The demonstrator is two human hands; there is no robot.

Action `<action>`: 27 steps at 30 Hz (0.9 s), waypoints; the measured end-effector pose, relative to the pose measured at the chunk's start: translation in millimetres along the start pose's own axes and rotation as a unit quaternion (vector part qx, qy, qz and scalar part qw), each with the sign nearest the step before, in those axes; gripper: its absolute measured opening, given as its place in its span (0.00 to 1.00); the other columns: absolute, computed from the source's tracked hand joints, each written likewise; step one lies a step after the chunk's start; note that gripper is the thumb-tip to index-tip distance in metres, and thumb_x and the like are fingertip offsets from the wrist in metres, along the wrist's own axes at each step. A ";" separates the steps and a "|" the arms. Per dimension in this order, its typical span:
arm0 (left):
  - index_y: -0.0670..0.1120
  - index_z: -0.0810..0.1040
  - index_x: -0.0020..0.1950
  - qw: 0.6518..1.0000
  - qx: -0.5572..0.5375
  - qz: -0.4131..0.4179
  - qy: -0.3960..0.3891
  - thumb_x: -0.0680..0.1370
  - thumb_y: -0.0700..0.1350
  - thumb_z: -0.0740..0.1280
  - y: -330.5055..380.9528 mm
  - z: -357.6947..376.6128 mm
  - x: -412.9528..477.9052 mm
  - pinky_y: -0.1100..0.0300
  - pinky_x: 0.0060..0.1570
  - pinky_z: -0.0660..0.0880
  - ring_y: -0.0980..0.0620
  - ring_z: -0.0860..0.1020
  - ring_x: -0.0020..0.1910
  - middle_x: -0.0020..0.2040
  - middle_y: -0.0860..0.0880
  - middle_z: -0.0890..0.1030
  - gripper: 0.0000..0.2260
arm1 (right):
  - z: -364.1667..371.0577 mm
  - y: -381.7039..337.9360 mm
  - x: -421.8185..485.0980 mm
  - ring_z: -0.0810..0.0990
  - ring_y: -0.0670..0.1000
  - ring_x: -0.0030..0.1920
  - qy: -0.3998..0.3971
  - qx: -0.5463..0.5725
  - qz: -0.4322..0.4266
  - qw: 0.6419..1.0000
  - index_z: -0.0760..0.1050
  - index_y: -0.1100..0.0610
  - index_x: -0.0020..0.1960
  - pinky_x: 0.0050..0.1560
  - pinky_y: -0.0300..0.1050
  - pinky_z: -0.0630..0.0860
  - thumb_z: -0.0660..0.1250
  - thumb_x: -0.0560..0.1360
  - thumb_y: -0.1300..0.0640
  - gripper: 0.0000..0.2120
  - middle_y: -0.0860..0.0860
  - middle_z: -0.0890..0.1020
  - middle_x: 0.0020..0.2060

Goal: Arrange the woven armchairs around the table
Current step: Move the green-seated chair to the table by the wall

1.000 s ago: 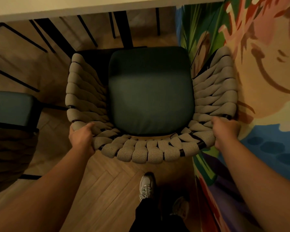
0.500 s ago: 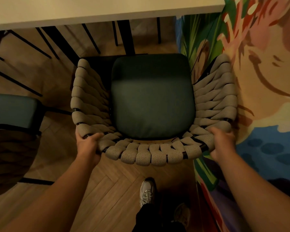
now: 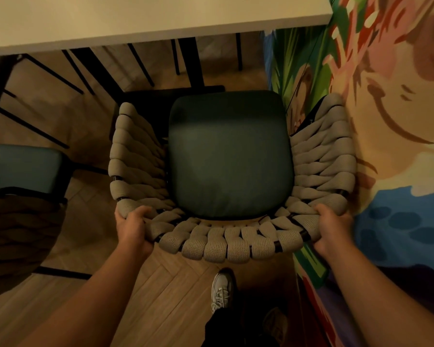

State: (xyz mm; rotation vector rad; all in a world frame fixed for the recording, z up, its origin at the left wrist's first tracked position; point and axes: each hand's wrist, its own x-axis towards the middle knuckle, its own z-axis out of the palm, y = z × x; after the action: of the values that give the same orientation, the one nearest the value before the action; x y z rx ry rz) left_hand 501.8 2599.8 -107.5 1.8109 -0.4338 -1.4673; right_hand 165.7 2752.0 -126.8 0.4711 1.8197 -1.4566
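A woven armchair [image 3: 226, 241] with beige rope wrapping and a dark green seat cushion [image 3: 231, 156] stands below me, facing the pale table [image 3: 148, 18] at the top. My left hand [image 3: 132, 227] grips the back rail at its left corner. My right hand [image 3: 332, 227] grips the rail at its right corner, close to the wall. The chair's front edge sits just short of the table's edge. A second armchair [image 3: 18, 196] with a blue-green seat is at the left.
A painted mural wall [image 3: 398, 146] runs along the right, touching the chair's right arm. Black table legs [image 3: 191, 63] and chair legs stand under the table. My white shoe [image 3: 221, 291] is on the herringbone wood floor behind the chair.
The chair has slid a little left and back from the table while both hands keep their grip; more of the tabletop shows at the top.
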 end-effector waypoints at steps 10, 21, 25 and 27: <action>0.57 0.65 0.75 0.998 0.025 0.045 0.039 0.77 0.40 0.72 11.9 22.6 22.4 0.42 0.53 0.80 0.42 0.78 0.56 0.62 0.47 0.75 0.31 | 26.5 -11.4 6.6 0.83 0.60 0.56 0.024 0.029 -0.009 0.999 0.69 0.52 0.73 0.54 0.66 0.81 0.78 0.67 0.44 0.38 0.56 0.80 0.63; 0.56 0.68 0.71 0.997 0.028 0.046 0.054 0.76 0.42 0.73 13.3 26.0 30.0 0.36 0.57 0.79 0.40 0.79 0.59 0.61 0.47 0.77 0.27 | 29.4 -11.4 19.7 0.81 0.60 0.59 0.046 -0.020 -0.008 0.999 0.64 0.53 0.75 0.58 0.64 0.80 0.76 0.70 0.43 0.40 0.56 0.77 0.66; 0.55 0.66 0.74 0.998 0.028 0.044 0.040 0.78 0.44 0.71 13.9 23.5 23.1 0.39 0.58 0.79 0.42 0.78 0.59 0.64 0.46 0.76 0.27 | 26.6 -15.1 11.5 0.80 0.59 0.60 0.045 -0.046 -0.002 0.998 0.64 0.54 0.76 0.59 0.61 0.80 0.74 0.72 0.43 0.38 0.56 0.76 0.67; 0.54 0.63 0.77 1.000 0.014 0.012 0.020 0.80 0.49 0.69 15.2 20.0 15.3 0.40 0.60 0.78 0.42 0.78 0.60 0.65 0.46 0.75 0.27 | 21.8 -17.7 -2.2 0.81 0.59 0.59 0.026 -0.054 0.013 0.998 0.66 0.54 0.74 0.59 0.62 0.80 0.74 0.72 0.43 0.36 0.57 0.77 0.65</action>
State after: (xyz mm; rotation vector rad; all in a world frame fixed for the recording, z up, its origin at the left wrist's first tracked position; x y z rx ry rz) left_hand 490.3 2572.8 -108.1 1.8480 -0.4567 -1.4127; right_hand 162.0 2726.6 -114.9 0.4800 1.9157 -1.3318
